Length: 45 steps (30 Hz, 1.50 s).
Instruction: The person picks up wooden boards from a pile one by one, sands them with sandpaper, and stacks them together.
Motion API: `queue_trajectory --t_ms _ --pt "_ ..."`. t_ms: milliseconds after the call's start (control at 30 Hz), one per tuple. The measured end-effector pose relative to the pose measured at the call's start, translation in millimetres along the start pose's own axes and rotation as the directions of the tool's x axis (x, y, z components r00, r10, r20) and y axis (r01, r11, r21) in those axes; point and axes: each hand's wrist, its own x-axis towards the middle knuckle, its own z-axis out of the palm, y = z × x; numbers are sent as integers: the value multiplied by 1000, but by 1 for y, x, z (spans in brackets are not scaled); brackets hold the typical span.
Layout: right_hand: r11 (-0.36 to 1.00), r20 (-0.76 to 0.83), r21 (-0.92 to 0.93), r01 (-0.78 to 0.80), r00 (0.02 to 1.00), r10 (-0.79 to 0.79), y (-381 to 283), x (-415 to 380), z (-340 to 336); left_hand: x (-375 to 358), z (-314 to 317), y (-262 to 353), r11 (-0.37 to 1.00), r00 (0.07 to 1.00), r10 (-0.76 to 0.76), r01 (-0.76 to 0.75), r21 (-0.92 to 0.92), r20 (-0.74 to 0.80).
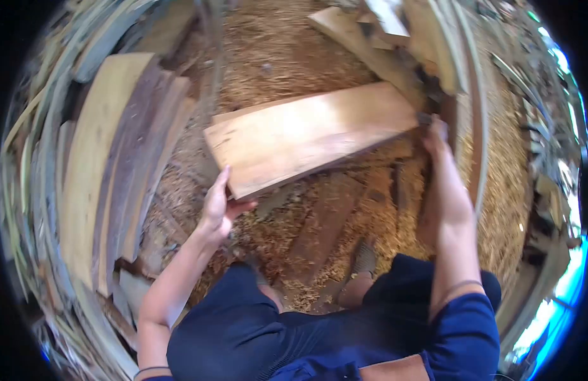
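A wide, smooth wooden board lies slantwise across the middle of the view, its right end higher than its left. My left hand grips its lower left corner, the thumb at the end edge and the fingers beneath. At the board's far right end is my right hand, closed near the corner; its fingers are blurred, and a small dark thing shows beside them that I cannot make out. The edge of another piece of wood shows behind the board's upper left side.
Stacked planks stand at the left. More timber lies at the upper right, beside long upright boards. Wood shavings cover the ground, with a flat plank near my feet.
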Motion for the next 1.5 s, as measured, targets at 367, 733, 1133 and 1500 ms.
queue_trajectory --t_ms 367,733,1133,1500 --pt "911 42 -360 202 979 -201 -60 33 7 -14 5 32 942 994 -98 105 -320 38" --pt "556 504 -448 701 711 -490 -1 -71 55 16 -35 -18 990 991 80 -91 105 108" --pt "-25 900 130 991 -128 -416 58 -269 240 29 -62 -46 975 981 63 -100 200 183" --pt "-39 725 -453 891 343 -597 84 -168 188 36 -66 -52 960 980 75 -121 253 186"
